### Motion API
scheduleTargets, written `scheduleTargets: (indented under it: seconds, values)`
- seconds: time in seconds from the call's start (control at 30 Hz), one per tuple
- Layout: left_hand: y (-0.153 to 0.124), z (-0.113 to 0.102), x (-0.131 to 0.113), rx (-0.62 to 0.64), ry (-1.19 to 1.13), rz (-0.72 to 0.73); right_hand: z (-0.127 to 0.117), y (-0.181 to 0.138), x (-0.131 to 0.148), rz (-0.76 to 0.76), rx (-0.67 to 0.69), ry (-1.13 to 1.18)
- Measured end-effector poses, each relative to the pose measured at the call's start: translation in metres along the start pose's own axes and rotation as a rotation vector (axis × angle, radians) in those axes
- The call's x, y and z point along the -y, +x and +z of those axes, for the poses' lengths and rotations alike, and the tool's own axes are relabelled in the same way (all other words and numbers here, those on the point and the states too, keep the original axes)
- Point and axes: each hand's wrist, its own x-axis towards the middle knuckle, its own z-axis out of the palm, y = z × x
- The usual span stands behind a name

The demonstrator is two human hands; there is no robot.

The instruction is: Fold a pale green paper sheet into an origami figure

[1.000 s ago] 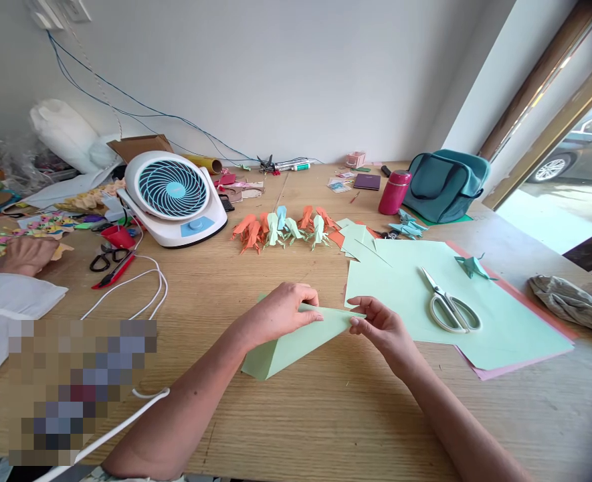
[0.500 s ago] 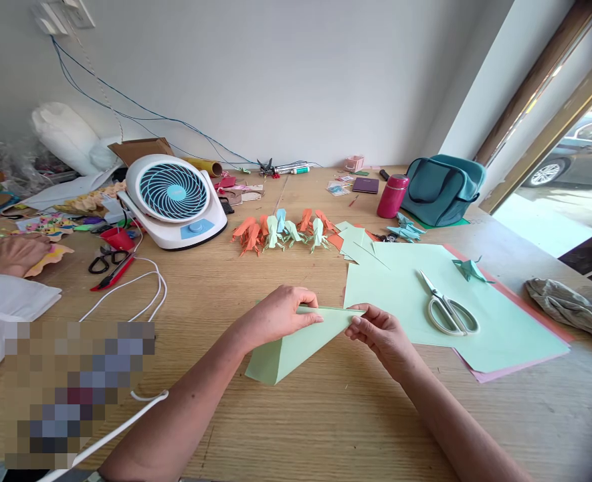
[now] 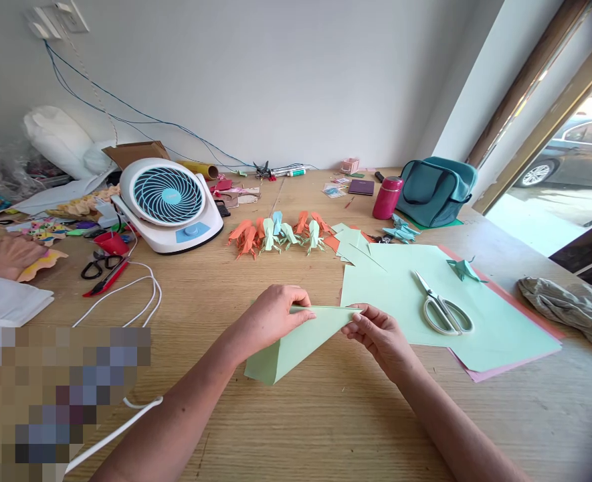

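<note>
A light green sheet of paper (image 3: 296, 345), folded into a triangle, lies on the wooden table (image 3: 326, 415) in front of me. My left hand (image 3: 273, 313) pinches its upper edge with fingers curled over the fold. At the paper's right tip, my right hand (image 3: 378, 333) grips the corner between thumb and fingers. A stack of green and pink sheets (image 3: 481, 328) lies to the right, with white-handled scissors (image 3: 443, 306) on top. A row of orange, green and blue folded paper figures (image 3: 280, 234) stands further back.
A white desk fan (image 3: 168, 201) with its white cable (image 3: 140, 294) sits at the left, beside black-and-red scissors (image 3: 100, 268). Another person's hand (image 3: 7, 256) rests at the far left. A teal bag (image 3: 436, 191), a pink bottle (image 3: 386, 197) and a grey cloth (image 3: 571, 308) are at the right.
Both hands keep their hold on the folded green paper and barely shift. The view has drifted slightly, and the other person's hand has moved a little to the left.
</note>
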Motion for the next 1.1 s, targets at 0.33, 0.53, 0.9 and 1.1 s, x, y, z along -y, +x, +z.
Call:
scheduleTargets:
  seconds: [0.33, 0.53, 0.9, 1.1]
  values:
    - [-0.01, 0.002, -0.02, -0.174, 0.115, 0.093, 0.001, -0.002, 0.002, -0.03, -0.036, 0.115]
    - [-0.016, 0.003, -0.026, -0.217, 0.161, 0.156, 0.001, -0.003, 0.004, -0.071, -0.031, 0.139]
    - [-0.019, 0.003, -0.032, -0.241, 0.193, 0.193, 0.004, -0.006, 0.007, -0.126, -0.078, 0.078]
    - [-0.022, 0.004, -0.033, -0.256, 0.209, 0.208, 0.002, -0.006, 0.007, -0.139, -0.072, 0.09]
